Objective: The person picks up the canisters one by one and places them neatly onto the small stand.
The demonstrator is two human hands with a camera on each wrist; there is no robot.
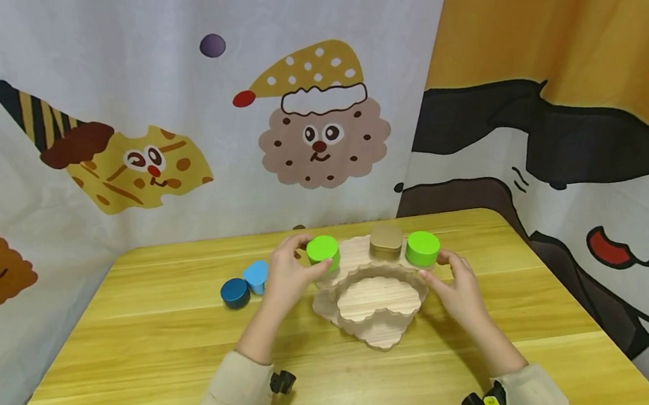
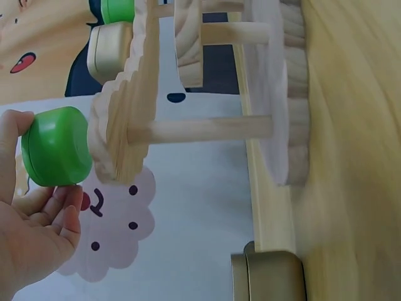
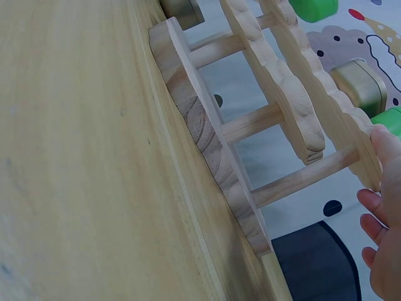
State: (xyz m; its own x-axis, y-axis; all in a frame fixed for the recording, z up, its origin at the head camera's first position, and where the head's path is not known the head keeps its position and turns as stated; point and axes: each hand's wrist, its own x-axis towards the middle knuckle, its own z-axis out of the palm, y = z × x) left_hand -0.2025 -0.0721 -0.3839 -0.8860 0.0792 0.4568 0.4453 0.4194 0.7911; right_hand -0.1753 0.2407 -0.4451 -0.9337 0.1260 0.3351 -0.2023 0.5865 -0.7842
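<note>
A pale wooden tiered stand (image 1: 379, 297) with scalloped edges and round dowels stands on the table. My left hand (image 1: 290, 269) pinches a green tin (image 1: 323, 250) at the left end of its top tier. In the left wrist view the thumb and fingers lie on opposite sides of that tin (image 2: 57, 145). Toward the right end, my right hand (image 1: 458, 284) has its thumb and a finger around a second green tin (image 1: 423, 248); the thumb is right at the tier's edge in the right wrist view. A gold tin (image 1: 386, 242) sits on the tier between the green ones.
Left of the stand, a dark blue round tin (image 1: 235, 294) and a light blue tin (image 1: 256, 275) lie close together on the table (image 1: 156, 352). Another gold tin (image 2: 272, 276) rests on the table near the stand. A printed curtain (image 1: 171, 100) hangs behind the table.
</note>
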